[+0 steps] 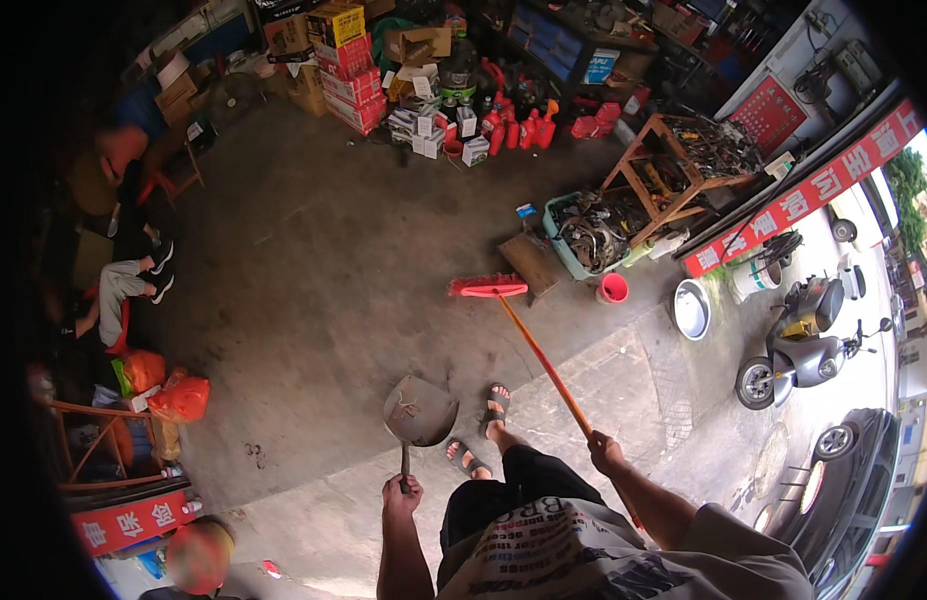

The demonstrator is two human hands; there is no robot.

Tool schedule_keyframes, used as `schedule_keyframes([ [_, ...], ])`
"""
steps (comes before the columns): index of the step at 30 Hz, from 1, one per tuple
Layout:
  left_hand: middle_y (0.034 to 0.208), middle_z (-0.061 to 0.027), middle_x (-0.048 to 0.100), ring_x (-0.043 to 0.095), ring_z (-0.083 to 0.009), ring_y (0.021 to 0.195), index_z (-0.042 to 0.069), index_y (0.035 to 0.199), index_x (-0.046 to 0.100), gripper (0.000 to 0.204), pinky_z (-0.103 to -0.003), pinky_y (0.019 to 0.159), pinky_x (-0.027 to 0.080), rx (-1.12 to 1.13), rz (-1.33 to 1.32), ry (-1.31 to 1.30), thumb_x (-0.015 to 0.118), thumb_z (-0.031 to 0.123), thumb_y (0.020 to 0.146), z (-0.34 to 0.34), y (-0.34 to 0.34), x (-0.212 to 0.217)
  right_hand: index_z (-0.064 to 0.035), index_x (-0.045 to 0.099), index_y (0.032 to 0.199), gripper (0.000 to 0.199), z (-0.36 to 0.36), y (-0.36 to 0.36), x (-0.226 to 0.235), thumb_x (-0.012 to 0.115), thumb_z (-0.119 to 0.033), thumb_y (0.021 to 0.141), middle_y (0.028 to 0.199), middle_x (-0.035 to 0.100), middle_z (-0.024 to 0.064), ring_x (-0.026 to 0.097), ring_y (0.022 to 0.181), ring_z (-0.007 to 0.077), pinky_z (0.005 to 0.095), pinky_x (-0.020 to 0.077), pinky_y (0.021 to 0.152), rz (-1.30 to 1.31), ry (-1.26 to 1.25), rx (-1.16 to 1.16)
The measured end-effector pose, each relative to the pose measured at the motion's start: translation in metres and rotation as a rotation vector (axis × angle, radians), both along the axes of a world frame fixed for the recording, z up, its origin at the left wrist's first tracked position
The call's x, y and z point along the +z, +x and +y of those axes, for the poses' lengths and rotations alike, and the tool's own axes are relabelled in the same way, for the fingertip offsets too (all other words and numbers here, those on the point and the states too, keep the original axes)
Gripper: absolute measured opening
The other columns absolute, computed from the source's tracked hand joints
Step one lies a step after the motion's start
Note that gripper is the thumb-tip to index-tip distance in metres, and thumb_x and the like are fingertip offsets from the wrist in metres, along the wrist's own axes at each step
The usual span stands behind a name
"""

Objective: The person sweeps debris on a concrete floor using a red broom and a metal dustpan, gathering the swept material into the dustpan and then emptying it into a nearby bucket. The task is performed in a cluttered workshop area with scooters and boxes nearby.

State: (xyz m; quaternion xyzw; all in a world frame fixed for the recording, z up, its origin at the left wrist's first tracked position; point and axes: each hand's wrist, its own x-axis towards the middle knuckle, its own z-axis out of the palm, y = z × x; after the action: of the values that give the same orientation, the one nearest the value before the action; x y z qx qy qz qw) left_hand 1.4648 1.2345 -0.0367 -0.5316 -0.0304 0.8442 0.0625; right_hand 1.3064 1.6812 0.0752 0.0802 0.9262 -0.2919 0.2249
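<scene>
My left hand is wrapped round the short handle of a metal dustpan, held just left of my feet. A little light-coloured debris lies in the pan. In my right hand is the orange pole of a broom, its fingers closed round it. The pole slants up and left to the red broom head, which is out ahead of me, near a brown board. Broom head and dustpan are well apart.
At the right stand a teal bin of parts, a red bucket, a metal basin and a scooter. Boxes and red bottles line the back. Orange bags and a seated person's legs are left.
</scene>
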Motion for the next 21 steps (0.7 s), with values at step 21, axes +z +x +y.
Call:
schedule_keyframes([
  [21,0.061,-0.0029,0.048,0.046,-0.0127,0.053,0.004,0.074,0.047,0.014,-0.025,0.05,0.038,-0.164,-0.089,-0.138,0.047,0.017,0.08,0.001,-0.023,0.024,-0.0053,0.057,0.087,0.025,-0.054,-0.137,-0.058,0.041,-0.025,0.086,0.068,0.06,0.0197,0.059,0.054,0.0336,0.0397,0.0455,0.044,-0.251,-0.093,-0.187],
])
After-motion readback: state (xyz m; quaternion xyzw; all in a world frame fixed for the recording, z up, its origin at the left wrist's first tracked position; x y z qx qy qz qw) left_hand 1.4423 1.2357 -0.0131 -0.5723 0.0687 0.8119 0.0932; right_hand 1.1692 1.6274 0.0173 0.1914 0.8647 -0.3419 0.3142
